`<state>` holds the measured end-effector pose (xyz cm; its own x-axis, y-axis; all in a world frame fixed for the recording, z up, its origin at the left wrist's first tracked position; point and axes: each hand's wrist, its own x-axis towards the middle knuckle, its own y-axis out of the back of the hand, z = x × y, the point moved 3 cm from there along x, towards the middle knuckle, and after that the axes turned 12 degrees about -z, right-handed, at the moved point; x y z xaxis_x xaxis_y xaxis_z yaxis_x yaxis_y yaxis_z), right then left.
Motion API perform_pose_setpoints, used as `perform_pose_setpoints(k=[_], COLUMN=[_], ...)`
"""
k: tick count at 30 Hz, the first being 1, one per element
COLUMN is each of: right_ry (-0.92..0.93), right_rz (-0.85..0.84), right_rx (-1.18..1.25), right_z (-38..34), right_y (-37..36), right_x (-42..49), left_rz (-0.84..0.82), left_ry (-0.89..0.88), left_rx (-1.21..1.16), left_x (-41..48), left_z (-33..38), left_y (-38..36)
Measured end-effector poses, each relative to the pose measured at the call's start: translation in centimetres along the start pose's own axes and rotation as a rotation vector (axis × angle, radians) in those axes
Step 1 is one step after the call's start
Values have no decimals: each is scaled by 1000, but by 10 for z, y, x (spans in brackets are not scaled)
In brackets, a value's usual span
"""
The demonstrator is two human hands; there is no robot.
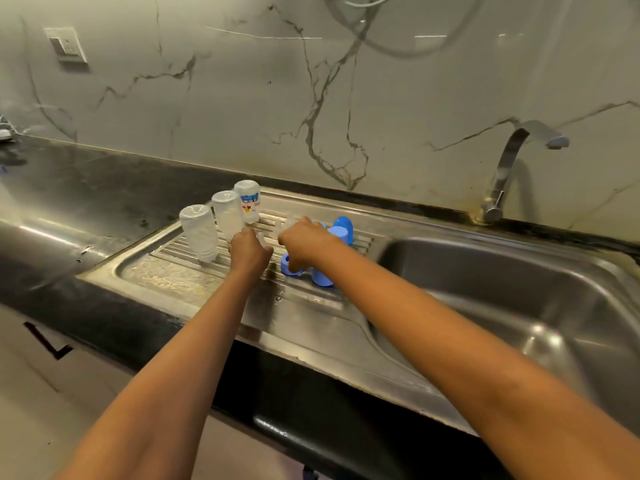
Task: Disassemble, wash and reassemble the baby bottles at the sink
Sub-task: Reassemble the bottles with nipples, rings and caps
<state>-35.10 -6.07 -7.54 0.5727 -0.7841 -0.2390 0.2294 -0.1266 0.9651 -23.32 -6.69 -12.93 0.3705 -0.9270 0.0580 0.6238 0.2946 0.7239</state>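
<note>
Wall switch (67, 46), veined marble backsplash (242, 98), black countertop (86, 174), grey hose (405, 54) overhead

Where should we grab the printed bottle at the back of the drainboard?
Wrap the printed bottle round its upper body, just under the upturned base, coming from above and from its right. It stands neck-down on the drainboard, so the neck is out of reach, and a plain bottle crowds its left side.

Nothing legible is showing: the rearmost upturned bottle (247, 201) is carrying a blue band and small red and yellow figures, but its lettering is blurring beyond reading.
</note>
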Motion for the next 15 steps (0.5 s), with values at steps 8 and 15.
perform_pose_setpoints(k=[8,15], right_ry=[-62,-44], right_rz=[-40,235], right_rx=[-115,30], right_z=[-10,15], right_y=[-12,12], right_x=[9,-11], left_rz=[15,50], left_ry=[-19,-148], left_rx=[-133,-219], left_x=[7,-10], left_z=[-8,14], left_y=[-8,3])
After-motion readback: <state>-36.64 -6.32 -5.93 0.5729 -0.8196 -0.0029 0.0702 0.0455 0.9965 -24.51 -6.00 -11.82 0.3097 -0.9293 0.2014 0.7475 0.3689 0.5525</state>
